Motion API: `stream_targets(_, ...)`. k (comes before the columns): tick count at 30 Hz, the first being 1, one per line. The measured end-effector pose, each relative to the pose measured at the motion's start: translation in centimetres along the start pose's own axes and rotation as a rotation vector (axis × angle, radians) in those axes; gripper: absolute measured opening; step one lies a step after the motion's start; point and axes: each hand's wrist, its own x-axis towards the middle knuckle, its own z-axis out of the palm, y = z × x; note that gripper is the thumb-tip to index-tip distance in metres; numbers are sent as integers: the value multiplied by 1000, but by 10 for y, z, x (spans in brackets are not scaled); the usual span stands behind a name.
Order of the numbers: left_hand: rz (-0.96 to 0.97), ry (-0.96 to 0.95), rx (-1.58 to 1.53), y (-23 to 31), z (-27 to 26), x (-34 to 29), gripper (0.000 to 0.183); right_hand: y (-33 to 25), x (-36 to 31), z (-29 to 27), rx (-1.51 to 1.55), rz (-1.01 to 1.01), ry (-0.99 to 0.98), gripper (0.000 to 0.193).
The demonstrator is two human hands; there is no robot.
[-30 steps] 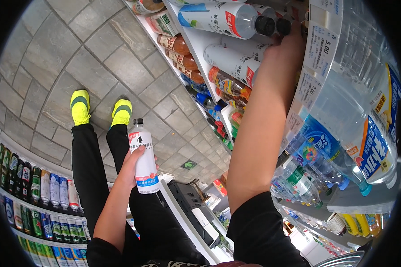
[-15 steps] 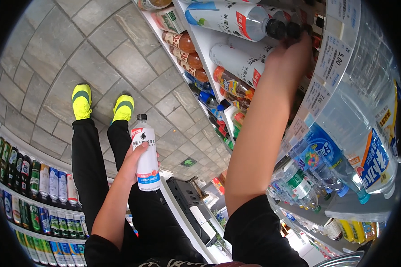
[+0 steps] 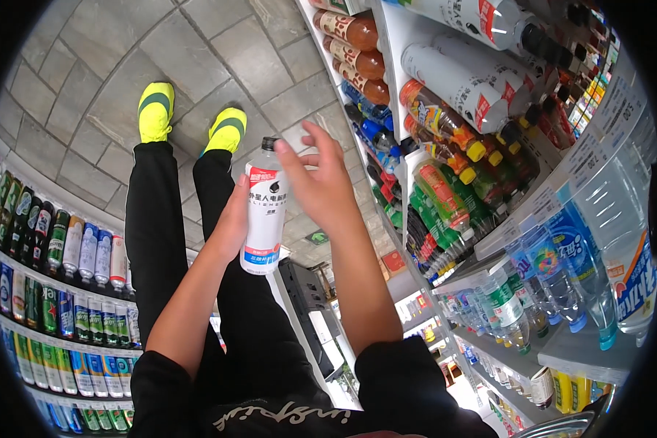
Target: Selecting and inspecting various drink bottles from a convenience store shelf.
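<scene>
My left hand [image 3: 230, 225] is wrapped round a white drink bottle [image 3: 266, 212] with a black cap, a red patch near its shoulder and a blue band low down. The bottle is nearly upright in the picture, in front of my legs. Beside its neck, my right hand [image 3: 318, 182] is open, fingers apart and curved, with nothing in it. Its thumb overlaps the upper bottle just below the cap; whether it touches, I cannot tell. Similar white bottles [image 3: 456, 84] lie in a row on the shelf at upper right.
Shelves of brown-drink bottles [image 3: 354, 62], orange soda bottles [image 3: 439, 120] and clear water bottles [image 3: 507, 306] run down the right. At left, a curved rack holds several rows of cans [image 3: 71, 248]. Grey stone tiles [image 3: 87, 73] cover the floor under my yellow shoes [image 3: 155, 113].
My right hand has left the shelf of white bottles and come to the neck of the held bottle. My left hand has raised that bottle slightly and shifted it right.
</scene>
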Motion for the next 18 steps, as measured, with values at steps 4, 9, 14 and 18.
stream_targets(4, 323, 66, 295, -11, -4, -5, 46, 23, 1, -15, -375, -49, -298, 36)
stream_targets(9, 323, -89, 623, -7, -10, -18, 38, 25, -30, -49, -231, 57, -427, 23)
stream_targets(14, 453, -119, 809, 5, -21, -18, 40, 9, -77, -68, -125, -123, -216, 23)
stream_targets(18, 645, 191, 1106, 3, -28, -16, 53, -12, -84, -90, -283, -523, 230, 27)
